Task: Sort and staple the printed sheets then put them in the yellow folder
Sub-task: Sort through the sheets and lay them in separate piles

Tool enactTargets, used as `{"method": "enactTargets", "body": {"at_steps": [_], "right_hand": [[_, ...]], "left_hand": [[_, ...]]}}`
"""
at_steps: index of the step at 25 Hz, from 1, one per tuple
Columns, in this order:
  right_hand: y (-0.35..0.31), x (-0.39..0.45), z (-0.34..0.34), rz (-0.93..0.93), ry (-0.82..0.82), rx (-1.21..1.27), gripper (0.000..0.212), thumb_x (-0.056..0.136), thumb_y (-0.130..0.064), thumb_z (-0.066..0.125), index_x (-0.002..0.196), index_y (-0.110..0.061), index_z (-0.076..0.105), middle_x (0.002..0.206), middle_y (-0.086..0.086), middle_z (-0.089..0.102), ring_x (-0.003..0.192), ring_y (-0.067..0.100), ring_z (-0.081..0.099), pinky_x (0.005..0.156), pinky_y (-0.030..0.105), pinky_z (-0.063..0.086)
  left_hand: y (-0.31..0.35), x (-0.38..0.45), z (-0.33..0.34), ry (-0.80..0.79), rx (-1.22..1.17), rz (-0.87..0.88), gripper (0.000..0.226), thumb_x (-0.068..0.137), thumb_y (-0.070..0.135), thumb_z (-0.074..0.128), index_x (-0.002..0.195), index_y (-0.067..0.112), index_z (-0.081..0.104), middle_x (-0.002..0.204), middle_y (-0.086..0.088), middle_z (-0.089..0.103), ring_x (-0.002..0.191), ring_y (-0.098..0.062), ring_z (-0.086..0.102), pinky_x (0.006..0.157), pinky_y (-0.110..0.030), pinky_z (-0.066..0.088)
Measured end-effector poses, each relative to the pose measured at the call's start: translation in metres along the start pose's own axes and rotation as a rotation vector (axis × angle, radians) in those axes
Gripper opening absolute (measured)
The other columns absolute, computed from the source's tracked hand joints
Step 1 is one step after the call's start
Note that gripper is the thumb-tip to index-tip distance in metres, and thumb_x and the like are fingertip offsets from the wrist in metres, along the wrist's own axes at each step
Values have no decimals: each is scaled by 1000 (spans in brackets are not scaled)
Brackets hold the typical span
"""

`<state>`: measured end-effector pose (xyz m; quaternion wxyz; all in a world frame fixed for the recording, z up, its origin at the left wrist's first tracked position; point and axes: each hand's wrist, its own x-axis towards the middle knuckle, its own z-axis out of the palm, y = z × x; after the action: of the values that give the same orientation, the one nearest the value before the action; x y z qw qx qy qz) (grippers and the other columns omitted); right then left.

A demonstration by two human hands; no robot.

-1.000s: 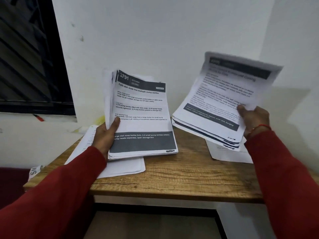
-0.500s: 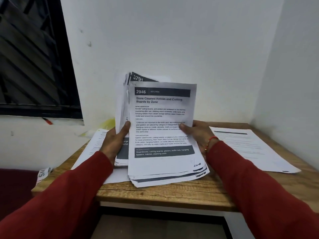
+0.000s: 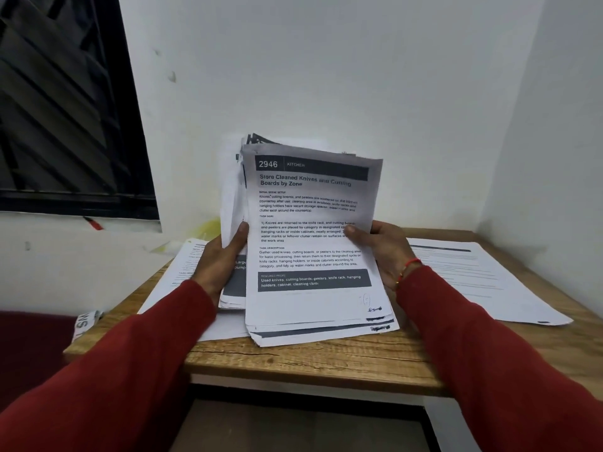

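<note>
Since a moment ago the right hand has brought its sheaf in front of the left hand's stack; little has shifted since. Nearest, the wood-grain bench edge. Above it, both hands grip the printed sheets: right thumb curled on the front sheaf, left hand clasping the stack behind. Thin, limp white paper with dark header bands, edges uneven. Loose sheets lie flat at either side. Sorting appears underway; stapling and filing remain. A yellow shape, possibly the folder, lies behind.
</note>
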<state>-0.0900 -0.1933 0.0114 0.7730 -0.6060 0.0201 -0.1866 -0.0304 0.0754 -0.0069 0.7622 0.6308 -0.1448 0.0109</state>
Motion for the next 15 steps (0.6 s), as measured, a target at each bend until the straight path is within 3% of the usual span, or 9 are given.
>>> {"method": "enactTargets", "body": {"at_steps": [4,10,15], "right_hand": [[0,4,-5,-72,79,-35,22,83,-2,73,104,4,71,102,22,73,98,40,70,91,51,55],[-3,-2,-1,-25,-46,-2,27,85,-1,69,111,8,66,106,25,71,92,38,70,81,45,59],[-2,4,-5,-55,68,23,16,84,-2,71,99,3,71,98,22,74,94,39,71,90,54,55]], "left_hand": [[-1,1,1,-36,-61,-43,48,92,50,60,125,15,64,108,-7,76,97,-28,74,78,-39,60],[0,-1,-1,-25,-32,-20,43,94,50,58,119,17,67,103,-3,77,92,-21,75,68,-31,60],[0,-2,2,-50,-85,-63,51,91,54,57,123,16,65,112,-9,75,102,-31,72,93,-50,55]]}}
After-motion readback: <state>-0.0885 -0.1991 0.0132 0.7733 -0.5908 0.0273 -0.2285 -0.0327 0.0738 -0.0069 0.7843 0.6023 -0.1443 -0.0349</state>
